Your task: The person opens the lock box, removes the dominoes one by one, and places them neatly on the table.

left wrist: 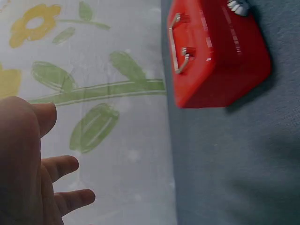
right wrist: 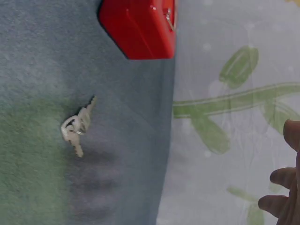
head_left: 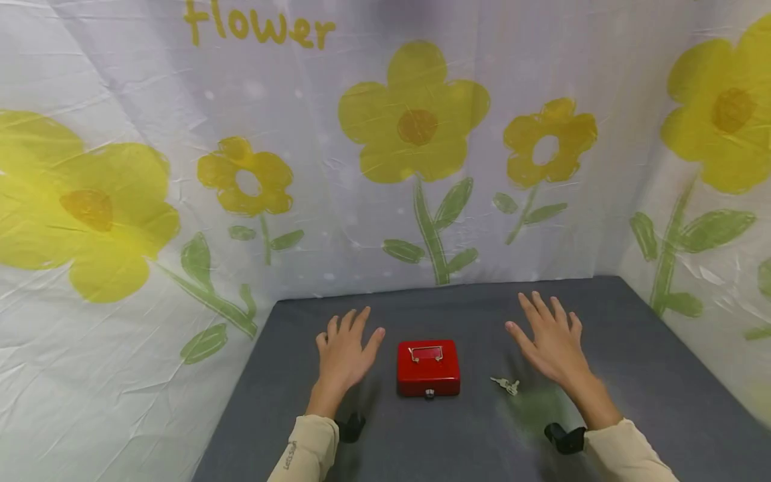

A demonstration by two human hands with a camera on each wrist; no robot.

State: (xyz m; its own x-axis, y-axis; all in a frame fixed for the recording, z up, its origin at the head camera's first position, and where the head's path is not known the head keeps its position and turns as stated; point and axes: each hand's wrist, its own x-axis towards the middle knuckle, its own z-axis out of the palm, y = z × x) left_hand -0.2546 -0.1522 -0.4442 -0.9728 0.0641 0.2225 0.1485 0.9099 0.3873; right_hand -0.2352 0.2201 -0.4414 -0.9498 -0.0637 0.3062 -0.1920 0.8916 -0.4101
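In the head view a small red cash box [head_left: 428, 369] stands on the grey table, its lid down. A wire handle [head_left: 426, 353] lies on the lid and a round lock [head_left: 430, 393] is on the near side. Two keys on a ring [head_left: 506, 385] lie to its right. My left hand [head_left: 345, 356] hovers left of the box, fingers spread, holding nothing. Right of the keys, my right hand [head_left: 553, 345] is held above the table, its fingers also spread and touching nothing. The right wrist view shows the keys [right wrist: 77, 126] and part of the box [right wrist: 140, 28].
A dark grey cloth covers the table [head_left: 458, 442]. Behind it and along both sides hangs a white curtain [head_left: 337, 254] printed with yellow flowers. Each wrist wears a black strap mount, such as the right one [head_left: 565, 438], below the light sleeve.
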